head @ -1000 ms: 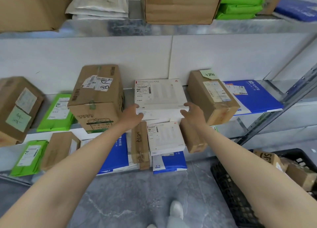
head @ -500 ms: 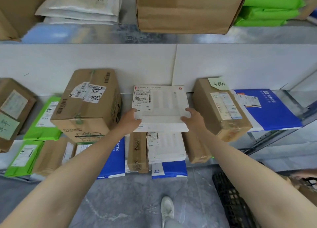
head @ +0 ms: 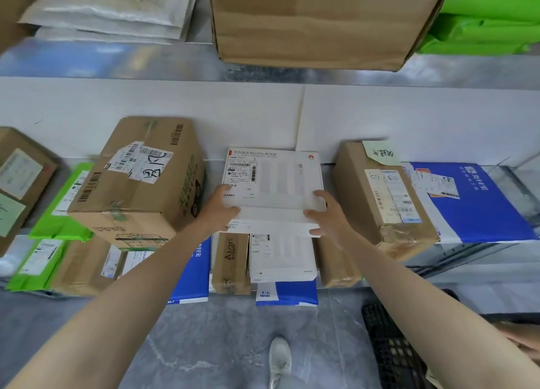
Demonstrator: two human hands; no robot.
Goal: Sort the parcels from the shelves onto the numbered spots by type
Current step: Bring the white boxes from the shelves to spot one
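Note:
A flat white box [head: 277, 181] with a shipping label lies on the middle shelf between two cardboard boxes. My left hand [head: 220, 208] grips its near left corner, thumb on top. My right hand [head: 327, 216] grips its near right corner. The box's front edge juts out past the shelf's front. A big brown carton [head: 140, 181] stands to its left and a smaller taped brown carton [head: 382, 198] to its right.
Green mailers [head: 62, 210] and a blue mailer [head: 479, 204] share the middle shelf. The lower shelf holds a second white box [head: 282, 257], narrow brown boxes [head: 230, 263], and blue and green mailers. A large carton [head: 318, 23] overhangs from the top shelf. A black crate [head: 391, 350] stands on the floor at the right.
Both hands closed onto the white box's near corners and drew it forward over the shelf edge. My head moved closer to the shelves.

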